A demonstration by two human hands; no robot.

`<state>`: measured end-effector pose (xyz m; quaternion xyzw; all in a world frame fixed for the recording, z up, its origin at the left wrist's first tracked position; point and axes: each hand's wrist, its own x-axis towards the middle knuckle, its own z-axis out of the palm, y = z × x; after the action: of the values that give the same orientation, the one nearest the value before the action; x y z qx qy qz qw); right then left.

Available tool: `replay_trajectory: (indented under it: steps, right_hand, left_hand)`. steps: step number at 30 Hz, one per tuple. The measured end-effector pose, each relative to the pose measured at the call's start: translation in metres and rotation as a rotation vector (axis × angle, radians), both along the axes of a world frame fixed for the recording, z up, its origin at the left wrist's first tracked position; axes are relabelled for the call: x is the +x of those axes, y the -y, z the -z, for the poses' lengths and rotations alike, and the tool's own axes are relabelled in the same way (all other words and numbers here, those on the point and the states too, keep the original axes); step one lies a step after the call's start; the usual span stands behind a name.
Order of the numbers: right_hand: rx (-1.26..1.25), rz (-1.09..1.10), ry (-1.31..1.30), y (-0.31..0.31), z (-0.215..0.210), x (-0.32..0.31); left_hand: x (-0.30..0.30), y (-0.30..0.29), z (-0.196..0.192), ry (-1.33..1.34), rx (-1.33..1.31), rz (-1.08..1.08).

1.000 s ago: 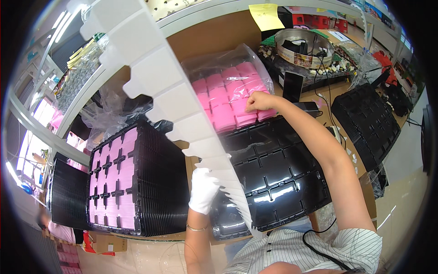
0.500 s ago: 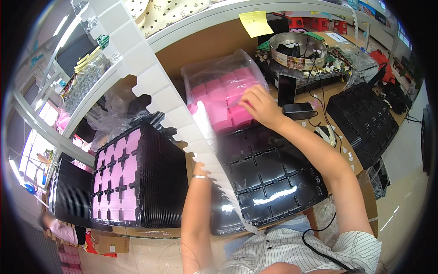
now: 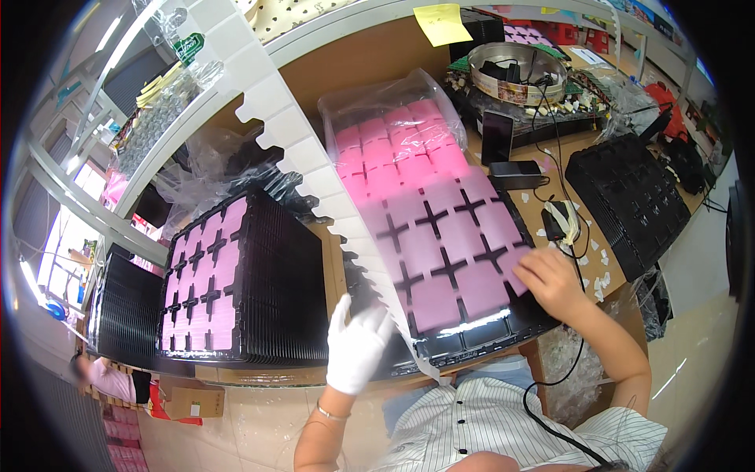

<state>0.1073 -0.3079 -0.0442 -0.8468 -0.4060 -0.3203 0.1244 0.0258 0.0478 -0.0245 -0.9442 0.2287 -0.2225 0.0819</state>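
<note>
Brown workbench (image 3: 377, 71), stacked black trays (image 3: 291, 275), shelving (image 3: 102, 157)

yellow sticky note (image 3: 442, 22) on shelf | round metal tray (image 3: 515, 69) | phone (image 3: 496, 135) upright | black tray stack (image 3: 633, 200) right

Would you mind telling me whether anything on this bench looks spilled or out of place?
Small white scraps lie scattered over the brown bench beside the right hand, near the black tray of pink squares. They look like loose litter rather than anything set down on purpose.
</note>
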Motion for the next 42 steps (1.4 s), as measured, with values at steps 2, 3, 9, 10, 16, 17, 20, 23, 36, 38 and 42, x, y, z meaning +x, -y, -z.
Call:
replay_trajectory:
  steps: [2, 3, 9, 10, 16, 17, 20, 23, 36, 38, 42]
  right_hand:
    - [-0.016, -0.011, -0.029, 0.004, 0.003, -0.022]
    - [-0.026, -0.03, -0.057, 0.004, 0.003, -0.029]
    - [-0.05, -0.018, -0.119, 0.0, 0.001, -0.038]
    - [-0.045, -0.026, -0.128, -0.001, -0.001, -0.036]
    - [-0.001, -0.098, -0.272, 0.01, 0.003, -0.04]
    - [0.012, -0.076, -0.292, 0.011, 0.002, -0.041]
    - [0.017, -0.035, -0.264, 0.012, 0.003, -0.039]
    - [0.027, -0.084, -0.327, 0.014, -0.008, -0.037]
    - [0.177, -0.264, -0.476, -0.043, -0.009, 0.097]
    - [0.258, -0.259, -0.723, -0.085, 0.003, 0.119]
    - [0.133, -0.124, -0.767, -0.076, 0.029, 0.145]
  left_hand:
    - [-0.022, 0.007, -0.003, -0.045, -0.029, -0.015]
    - [-0.031, 0.008, -0.001, -0.05, -0.04, -0.038]
    - [-0.04, 0.005, 0.01, -0.077, -0.114, -0.084]
    - [-0.041, 0.006, 0.009, -0.077, -0.113, -0.084]
    - [-0.052, 0.007, 0.004, -0.181, -0.167, -0.086]
    - [-0.049, 0.006, 0.005, -0.162, -0.171, -0.083]
    - [-0.043, 0.002, 0.007, -0.139, -0.169, -0.074]
    - [-0.044, -0.002, 0.005, -0.166, -0.162, -0.048]
    - [0.087, 0.003, -0.023, -0.254, -0.499, 0.142]
    - [0.128, 0.018, 0.002, -0.18, -0.519, 0.257]
    - [0.156, -0.008, 0.039, -0.286, -0.453, 0.173]
